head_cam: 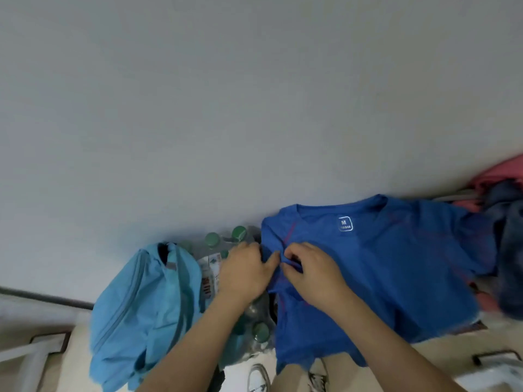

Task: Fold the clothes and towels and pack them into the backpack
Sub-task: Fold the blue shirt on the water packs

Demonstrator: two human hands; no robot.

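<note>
Below the blue T-shirt's (396, 278) hem: white shoes (259, 377) on the floor. Both hands work at its backpack-side sleeve: left hand (246, 274) grips the shirt edge, right hand (314, 275) pinches a fold just beside it. Light-blue backpack (141, 312) lies left of the shirt, green-capped bottles (223, 241) between them. Pink and dark clothes (506, 222) heaped right of the shirt

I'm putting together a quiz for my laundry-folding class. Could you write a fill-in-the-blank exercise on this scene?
The T-shirt pinched by the left hand and the right hand is ____.
Its size label reads ____.
The light blue backpack lies to the ____ of the hands.
The bottles beside it have ____ caps.
Missing words: blue; M; left; green.
</note>
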